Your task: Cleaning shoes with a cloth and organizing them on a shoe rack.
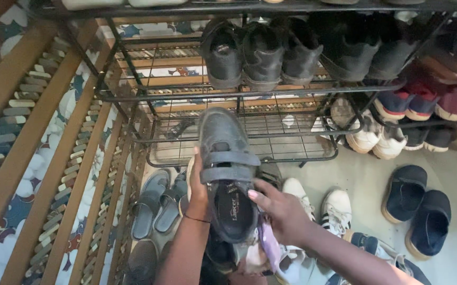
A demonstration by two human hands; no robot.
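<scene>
A grey shoe with two strap fasteners (223,153) is held up in front of a black wire shoe rack (249,94), toe pointing at the rack. My left hand (197,186) grips its left side. My right hand (278,207) touches the heel opening from the right, fingers on the rim, with a scrap of pale purple cloth (268,244) under the palm. Several dark shoes (263,53) stand on the rack's middle shelf. The lower wire shelf (286,132) behind the held shoe carries nothing at its middle.
White sneakers (337,208) and navy slip-ons (416,206) lie on the floor at right. Grey sandals (157,203) sit at lower left beside a wooden lattice panel (54,158). White and maroon shoes (397,119) fill the rack's right side.
</scene>
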